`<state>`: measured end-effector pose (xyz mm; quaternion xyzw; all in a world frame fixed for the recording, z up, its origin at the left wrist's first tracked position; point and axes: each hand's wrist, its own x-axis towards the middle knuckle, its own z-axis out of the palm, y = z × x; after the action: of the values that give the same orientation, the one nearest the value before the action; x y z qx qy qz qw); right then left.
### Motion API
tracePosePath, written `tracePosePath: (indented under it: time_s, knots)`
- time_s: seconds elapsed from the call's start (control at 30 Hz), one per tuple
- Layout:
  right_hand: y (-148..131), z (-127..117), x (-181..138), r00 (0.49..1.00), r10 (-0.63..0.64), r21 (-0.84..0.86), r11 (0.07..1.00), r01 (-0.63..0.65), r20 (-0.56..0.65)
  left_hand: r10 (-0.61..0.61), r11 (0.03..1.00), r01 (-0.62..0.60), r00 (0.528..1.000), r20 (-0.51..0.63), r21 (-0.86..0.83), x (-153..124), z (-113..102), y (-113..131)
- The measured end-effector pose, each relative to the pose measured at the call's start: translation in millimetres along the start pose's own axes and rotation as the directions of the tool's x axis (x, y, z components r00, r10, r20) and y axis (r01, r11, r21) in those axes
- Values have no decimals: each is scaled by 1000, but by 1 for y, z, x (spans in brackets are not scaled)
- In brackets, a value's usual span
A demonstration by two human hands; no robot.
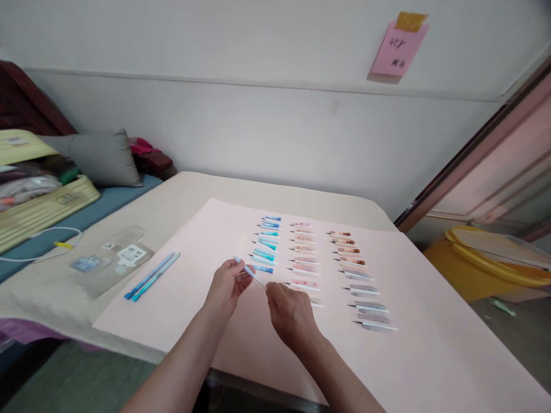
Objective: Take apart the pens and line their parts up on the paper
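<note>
My left hand [224,287] and my right hand [289,312] are both pinched on one thin light-blue pen part [248,271], held just above a pale pink sheet [181,304]. The left fingers grip its upper end, the right fingers its lower tip. Beyond the hands lie three columns of short pen pieces on the sheet: a blue column [266,244], a pink column [302,252] and a brown and grey column [357,275]. Two long blue pens [151,277] lie side by side to the left on the sheet.
A clear plastic bag [112,259] with labels lies on the beige table [77,281] left of the sheet. A yellow basket [41,209] and grey pillow [100,158] sit far left. A yellow tub [477,261] stands on the floor right. A pink note [398,50] hangs on the wall.
</note>
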<state>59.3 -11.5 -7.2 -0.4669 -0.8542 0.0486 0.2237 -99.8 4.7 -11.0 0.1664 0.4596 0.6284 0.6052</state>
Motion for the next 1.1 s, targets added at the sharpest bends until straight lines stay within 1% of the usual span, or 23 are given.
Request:
tracePosePath:
  time_s: [0.07,0.17,0.27,0.33,0.4,0.53,0.63,0.7,0.77,0.83,0.9,0.97,1.03,1.1]
  knots:
    - [-1,2,1,1000,16,42,999,-16,-3,14,1000,-14,999,45,15,-6,6,-4]
    - [0,2,4,994,110,223,968,-110,15,-17,1000,16,992,124,8,-15,17,-14]
    - [3,1,8,969,236,443,863,-243,72,-28,999,31,991,129,-20,-23,27,-22]
    - [6,1,10,955,282,541,790,-288,96,-25,999,29,991,132,-32,-26,30,-24]
    - [8,3,11,947,301,596,742,-307,113,-32,999,36,989,142,-24,-27,31,-25]
    - [11,10,11,928,336,630,689,-358,159,-47,999,47,990,135,2,-26,29,-27]
    - [15,14,11,917,342,627,674,-390,203,-75,997,74,994,74,20,-24,28,-32]
    - [18,15,11,913,330,599,690,-406,238,-113,993,113,993,24,23,-23,29,-36]
    - [20,15,10,912,323,546,730,-411,254,-157,988,157,987,-20,5,-22,29,-42]
    - [19,16,9,911,331,491,768,-412,247,-194,981,193,980,-49,-26,-21,28,-48]
    - [17,18,8,903,355,466,774,-428,241,-220,975,217,973,-70,-52,-20,26,-52]
    - [14,20,6,892,375,478,753,-453,253,-218,975,213,973,-79,-61,-18,24,-54]
    - [12,21,5,892,370,525,721,-453,260,-204,978,198,975,-91,-67,-17,23,-52]
    - [10,19,6,895,347,599,665,-446,281,-206,976,197,973,-100,-92,-16,22,-48]
